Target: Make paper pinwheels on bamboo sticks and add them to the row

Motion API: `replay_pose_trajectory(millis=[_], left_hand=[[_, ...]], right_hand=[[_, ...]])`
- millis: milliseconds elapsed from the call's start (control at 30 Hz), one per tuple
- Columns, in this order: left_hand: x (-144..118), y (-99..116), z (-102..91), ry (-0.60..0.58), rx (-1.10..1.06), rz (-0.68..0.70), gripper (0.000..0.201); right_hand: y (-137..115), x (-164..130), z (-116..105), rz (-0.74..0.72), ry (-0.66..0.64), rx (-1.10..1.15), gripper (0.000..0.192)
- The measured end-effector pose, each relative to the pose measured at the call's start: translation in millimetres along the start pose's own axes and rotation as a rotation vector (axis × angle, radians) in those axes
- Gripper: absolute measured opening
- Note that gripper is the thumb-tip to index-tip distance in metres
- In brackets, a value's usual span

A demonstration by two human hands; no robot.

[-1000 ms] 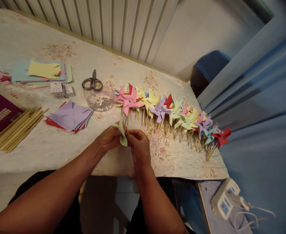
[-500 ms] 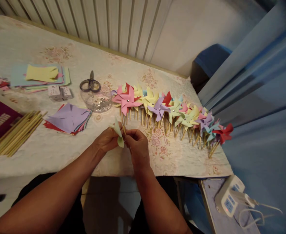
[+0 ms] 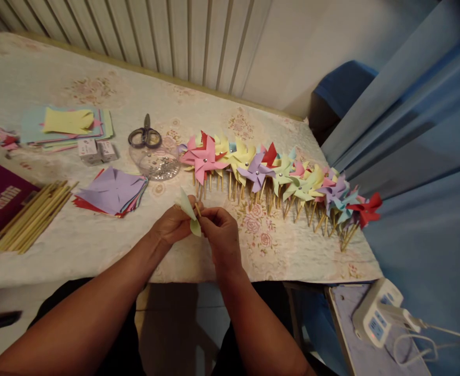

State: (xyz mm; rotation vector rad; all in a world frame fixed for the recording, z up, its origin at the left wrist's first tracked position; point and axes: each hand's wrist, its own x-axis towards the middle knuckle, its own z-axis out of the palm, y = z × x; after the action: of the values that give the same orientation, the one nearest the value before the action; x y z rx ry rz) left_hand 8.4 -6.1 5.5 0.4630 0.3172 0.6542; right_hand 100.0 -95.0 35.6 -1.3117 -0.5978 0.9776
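Observation:
My left hand is closed on a pale green paper pinwheel, which is seen nearly edge-on. Fingers of my right hand pinch a thin wooden stick just behind the paper. Both hands meet above the front part of the table, and the fingertips hide the joint between stick and paper. Beyond them lie a clear dish of shiny pins and dark-handled scissors. To the left is a stack of cut paper squares, purple on top.
A long row of finished pinwheels stretches to the right. Loose wooden sticks rest by a purple package at left. Small boxes sit before coloured sheets. A power strip with a cable stands lower right, beside a blue curtain.
The camera view has shifted slightly. Both hands keep their hold on the pale green pinwheel and the stick, with only a small tilt of the paper.

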Motion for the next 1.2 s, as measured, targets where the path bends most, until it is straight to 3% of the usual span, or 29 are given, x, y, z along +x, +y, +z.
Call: replay_pose_trajectory(millis=[600,1200], left_hand=[[0.6,-1.5,-2.0,0.029,-0.002,0.001,0.043],[0.5,-1.3,-3.7,0.011,-0.002,-0.001,0.037]], right_hand=[[-4.2,-2.5,0.8,0.014,-0.006,-0.015,0.006],[-6.8,-3.6,0.3,-0.001,-0.021,-0.016,0.004]])
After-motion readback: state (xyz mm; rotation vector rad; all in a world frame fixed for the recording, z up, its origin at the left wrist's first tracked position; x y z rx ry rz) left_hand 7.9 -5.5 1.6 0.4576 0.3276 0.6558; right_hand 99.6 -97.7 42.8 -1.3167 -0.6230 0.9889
